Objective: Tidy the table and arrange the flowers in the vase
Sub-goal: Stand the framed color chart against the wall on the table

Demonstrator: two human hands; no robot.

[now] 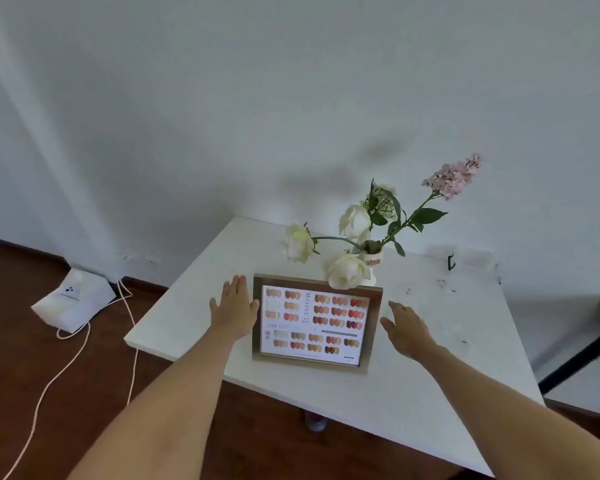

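Table [378,393], white, carries a framed colour chart [314,323] lying flat near its front edge. Left hand [234,308] lies flat just beside the frame's left side, grip open, holding nothing; right hand [407,332] is spread just beside its right side, grip also open. Behind the frame stands a small vase [373,259] with white roses [347,270] and a lilac sprig [454,176].

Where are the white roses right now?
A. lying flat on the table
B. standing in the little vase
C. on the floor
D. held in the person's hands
B: the white roses have their stems in the small white vase behind the framed colour chart, while the left hand and right hand are open and empty.
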